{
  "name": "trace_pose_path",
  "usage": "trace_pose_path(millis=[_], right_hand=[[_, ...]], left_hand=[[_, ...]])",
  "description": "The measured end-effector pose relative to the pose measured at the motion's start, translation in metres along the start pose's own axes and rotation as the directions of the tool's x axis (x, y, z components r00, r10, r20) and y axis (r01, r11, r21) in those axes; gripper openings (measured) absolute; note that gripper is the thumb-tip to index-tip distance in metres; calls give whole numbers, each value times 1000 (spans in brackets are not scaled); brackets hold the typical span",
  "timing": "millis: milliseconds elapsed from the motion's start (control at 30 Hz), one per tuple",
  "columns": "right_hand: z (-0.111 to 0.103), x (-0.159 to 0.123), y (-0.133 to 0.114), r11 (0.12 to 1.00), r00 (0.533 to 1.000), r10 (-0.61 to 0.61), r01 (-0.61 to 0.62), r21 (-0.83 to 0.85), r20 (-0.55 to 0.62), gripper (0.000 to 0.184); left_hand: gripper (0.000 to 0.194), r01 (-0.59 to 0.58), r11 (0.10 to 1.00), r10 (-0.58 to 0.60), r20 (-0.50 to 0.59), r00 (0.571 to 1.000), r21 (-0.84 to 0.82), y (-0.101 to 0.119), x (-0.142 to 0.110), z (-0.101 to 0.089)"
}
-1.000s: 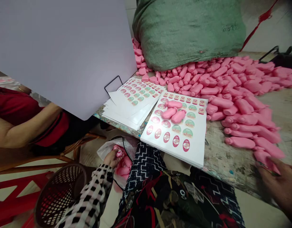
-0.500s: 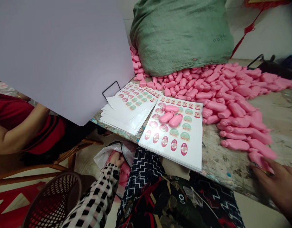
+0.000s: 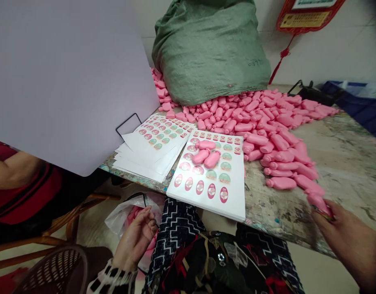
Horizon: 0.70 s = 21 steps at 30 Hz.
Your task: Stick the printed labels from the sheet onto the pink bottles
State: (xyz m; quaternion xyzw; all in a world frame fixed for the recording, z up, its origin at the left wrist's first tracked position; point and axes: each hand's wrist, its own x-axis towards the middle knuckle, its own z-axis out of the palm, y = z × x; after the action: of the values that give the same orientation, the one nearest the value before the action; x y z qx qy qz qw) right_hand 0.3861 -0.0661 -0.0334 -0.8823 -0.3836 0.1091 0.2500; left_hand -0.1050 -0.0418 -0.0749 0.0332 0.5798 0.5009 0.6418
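My right hand (image 3: 343,232) is at the table's right front edge, closed round the lower end of a pink bottle (image 3: 317,201) whose neck points toward the pile. Something multicoloured shows between the fingers and that bottle. My left hand (image 3: 137,234) hangs over a white plastic bag (image 3: 120,214) beside my knee, its fingers curled in and nothing visible in them. Pink bottles lie partly hidden in this bag. On the table, three pink bottles (image 3: 211,159) rest on a stack of sticker sheets (image 3: 206,200) with oval and round labels.
A heap of pink bottles (image 3: 276,139) spreads beneath a green sack (image 3: 206,57). More sticker sheets (image 3: 157,159) lie fanned at left, by a large pale panel (image 3: 74,81). Below are a brown basket (image 3: 59,269) and a wooden chair (image 3: 74,216). Another person's arm (image 3: 16,171) shows at left.
My left hand has come up out of the bag. My right hand keeps its hold on the bottle. The view has shifted, so the table sits further left.
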Motion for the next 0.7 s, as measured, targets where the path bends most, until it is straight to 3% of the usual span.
trace_pose_path(millis=[67,133,200,300,367,500,600,700], right_hand=[[-3,-21,-23,1000,998,-5,3,27,55,48],[1,-44,-55,935,972,-40,-45,351,232,47],[12,-63,-89,747,874,-149,-207,631,462,46],[32,-81,-128,532,704,-286,-447,719,650,45],[41,-88,-142,473,648,-332,-515,715,686,42],[53,-104,-153,450,605,-381,-540,712,699,40],[59,-117,-155,454,589,-458,-489,745,666,33],[60,-118,-150,514,562,-569,-327,793,601,29]], left_hand=[[23,-69,994,49,215,975,86,2,-19,26],[29,-119,969,19,413,910,216,1,-34,54],[33,-144,939,-42,521,853,312,-3,-45,82],[39,-160,919,-105,614,783,360,-12,-52,118],[41,-156,931,-116,674,730,330,-19,-54,136],[43,-121,962,-113,760,640,245,-31,-55,157],[38,-134,967,-76,744,664,219,-40,-54,164],[31,-176,965,-19,720,694,196,-43,-52,163]])
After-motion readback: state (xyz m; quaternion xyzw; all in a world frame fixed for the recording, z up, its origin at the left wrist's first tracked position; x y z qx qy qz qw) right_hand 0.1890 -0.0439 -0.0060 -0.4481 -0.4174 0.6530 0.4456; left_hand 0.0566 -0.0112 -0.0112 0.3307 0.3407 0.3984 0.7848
